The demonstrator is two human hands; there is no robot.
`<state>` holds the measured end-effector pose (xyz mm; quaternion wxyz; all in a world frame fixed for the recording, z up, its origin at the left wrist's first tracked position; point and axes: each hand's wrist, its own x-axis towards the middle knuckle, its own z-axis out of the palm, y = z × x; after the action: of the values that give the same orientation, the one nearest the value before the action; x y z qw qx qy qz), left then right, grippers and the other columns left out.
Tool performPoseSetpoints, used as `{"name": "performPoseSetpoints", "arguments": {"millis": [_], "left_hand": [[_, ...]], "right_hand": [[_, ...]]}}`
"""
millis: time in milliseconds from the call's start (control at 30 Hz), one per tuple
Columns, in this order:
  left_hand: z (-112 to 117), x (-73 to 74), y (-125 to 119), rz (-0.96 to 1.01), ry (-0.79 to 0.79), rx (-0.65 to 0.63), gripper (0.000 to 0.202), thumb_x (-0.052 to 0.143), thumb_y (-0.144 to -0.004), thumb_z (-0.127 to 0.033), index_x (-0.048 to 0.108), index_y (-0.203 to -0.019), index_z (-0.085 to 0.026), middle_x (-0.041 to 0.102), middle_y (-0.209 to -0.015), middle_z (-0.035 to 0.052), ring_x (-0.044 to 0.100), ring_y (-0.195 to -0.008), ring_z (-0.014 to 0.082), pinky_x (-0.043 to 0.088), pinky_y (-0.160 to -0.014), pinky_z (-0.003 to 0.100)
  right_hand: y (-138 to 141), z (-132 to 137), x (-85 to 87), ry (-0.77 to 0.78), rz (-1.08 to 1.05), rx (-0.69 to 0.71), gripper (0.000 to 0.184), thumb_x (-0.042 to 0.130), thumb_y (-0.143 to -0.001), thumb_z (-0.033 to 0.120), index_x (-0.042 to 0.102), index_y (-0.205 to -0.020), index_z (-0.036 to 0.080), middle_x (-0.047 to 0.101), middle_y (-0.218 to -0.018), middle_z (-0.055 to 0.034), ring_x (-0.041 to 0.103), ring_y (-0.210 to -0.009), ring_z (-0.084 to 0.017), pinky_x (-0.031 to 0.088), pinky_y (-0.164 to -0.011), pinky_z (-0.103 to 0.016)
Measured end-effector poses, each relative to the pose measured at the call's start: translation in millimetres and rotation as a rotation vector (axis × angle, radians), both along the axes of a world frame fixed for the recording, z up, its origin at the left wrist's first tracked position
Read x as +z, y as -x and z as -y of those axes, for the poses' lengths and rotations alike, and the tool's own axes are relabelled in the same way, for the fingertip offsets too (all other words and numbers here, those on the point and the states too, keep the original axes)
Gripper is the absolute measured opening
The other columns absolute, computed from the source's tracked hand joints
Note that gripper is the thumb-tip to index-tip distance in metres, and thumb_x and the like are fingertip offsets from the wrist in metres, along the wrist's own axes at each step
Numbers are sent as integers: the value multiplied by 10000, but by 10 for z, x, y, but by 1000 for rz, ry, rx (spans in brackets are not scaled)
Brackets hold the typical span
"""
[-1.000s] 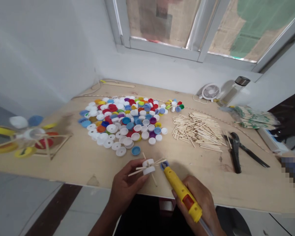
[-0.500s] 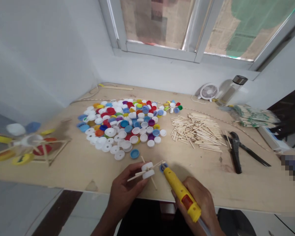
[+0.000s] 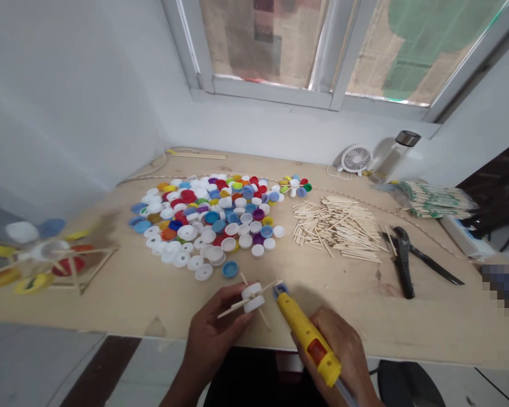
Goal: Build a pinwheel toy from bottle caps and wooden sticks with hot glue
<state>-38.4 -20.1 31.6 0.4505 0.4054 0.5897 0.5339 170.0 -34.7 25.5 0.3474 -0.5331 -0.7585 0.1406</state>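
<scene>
Near the table's front edge, my left hand [image 3: 218, 322] pinches a small assembly of two white bottle caps with wooden sticks [image 3: 253, 297] poking out several ways. My right hand [image 3: 337, 345] is wrapped round a yellow hot glue gun [image 3: 303, 325], whose trigger is hidden. Its nozzle tip lies close to the end of one stick, over a blue bottle cap [image 3: 282, 289] on the table; whether tip and stick touch I cannot tell. Just beyond my left hand lies another blue cap [image 3: 229, 269].
A wide heap of coloured bottle caps [image 3: 212, 217] covers the middle left, beside a pile of wooden sticks [image 3: 341, 229]. Black-handled cutters [image 3: 404, 263] lie at right. Finished-looking cap wheels [image 3: 294, 185] stand behind and at far left [image 3: 53, 254]. A fan [image 3: 356, 158] and a glass bottle [image 3: 394, 157] stand at back.
The view has shifted slightly. The glue gun has moved a little toward the left, its tip still near the stick's end. My left hand keeps its hold on the cap assembly.
</scene>
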Motion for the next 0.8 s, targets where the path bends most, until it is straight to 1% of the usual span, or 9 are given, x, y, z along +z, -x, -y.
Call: {"name": "performPoseSetpoints", "arguments": {"millis": [133, 267, 367, 500, 600, 800], "left_hand": [[-3, 18, -4, 13, -5, 6, 376, 780, -622, -436, 679, -912, -220, 759, -1014, 63, 706, -935, 250, 586, -809, 330], [-5, 27, -25, 21, -8, 25, 379, 787, -611, -461, 685, -892, -228, 764, -1002, 58, 710, -925, 252, 580, -824, 332], [-4, 18, -30, 43, -10, 35, 405, 795, -594, -487, 684, -891, -234, 766, -999, 55, 713, -919, 254, 580, -826, 335], [-1, -3, -21, 22, -6, 38, 415, 797, -585, -498, 687, -885, -233, 763, -1005, 55, 713, -913, 255, 590, -791, 323], [3, -6, -17, 25, -9, 40, 415, 795, -592, -495, 687, -893, -231, 763, -1003, 53, 714, -911, 249, 588, -794, 317], [0, 26, -23, -9, -1, 29, 446, 781, -590, -536, 680, -891, -224, 761, -1015, 67, 710, -931, 263, 587, -813, 341]], "right_hand": [[2, -4, -5, -7, 14, -27, 322, 495, -886, 438, 456, -656, 216, 493, -575, 28, 473, -495, -120, 319, -491, -259], [20, -12, -4, -52, -13, -3, 312, 479, -894, 427, 465, -664, 217, 490, -575, 24, 465, -501, -122, 324, -494, -260], [0, -9, -3, -27, -5, 0, 292, 476, -895, 417, 460, -681, 219, 494, -588, 22, 471, -511, -126, 322, -496, -263], [-45, 7, -9, 22, -8, -10, 327, 499, -879, 479, 445, -684, 223, 478, -597, 27, 471, -513, -130, 319, -497, -268], [-41, 7, -11, 17, -17, -2, 348, 486, -883, 509, 454, -692, 220, 481, -603, 28, 474, -522, -130, 323, -508, -267], [-28, -10, -12, -4, 2, -15, 336, 486, -893, 481, 457, -688, 217, 481, -590, 35, 472, -511, -121, 319, -499, -257]]}}
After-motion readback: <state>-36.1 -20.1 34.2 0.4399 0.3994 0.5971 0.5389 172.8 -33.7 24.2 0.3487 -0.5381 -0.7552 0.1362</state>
